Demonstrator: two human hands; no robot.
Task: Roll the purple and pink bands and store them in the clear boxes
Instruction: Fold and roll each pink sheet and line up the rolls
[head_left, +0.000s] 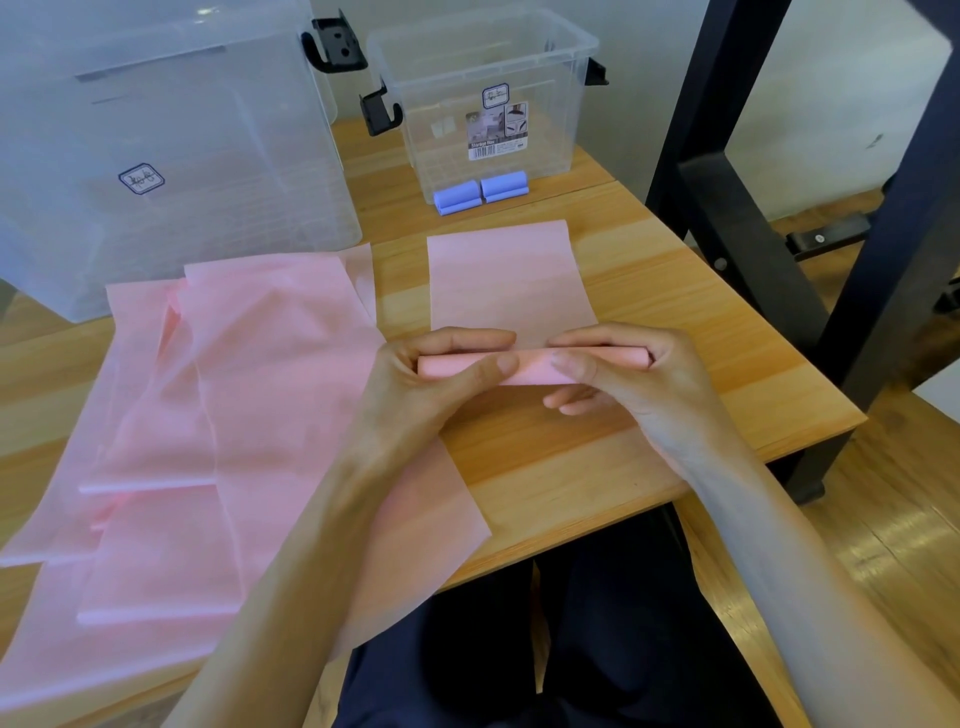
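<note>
A pink band (506, 275) is laid flat on the wooden table (649, 312), and its near end is being rolled into a tight pink roll (524, 366). The roll is pinched by the left hand (415, 387), thumb on the near side and fingers curled over the top, and it is gripped in the same way at its other end by the right hand (631, 374). Most of this band's length is seen unrolled beyond the hands, so the rolling is judged to be at an early stage.

Two rolled purple bands (480, 193) are seen at the bottom of the small clear box (561, 78), so the purple part appears to be finished. A loose pile of unrolled pink bands (218, 389) is spread just to the left of the hands, partly in front of the large clear box (171, 130), in which nothing stored can be made out. A good share of the work is therefore judged to remain.
</note>
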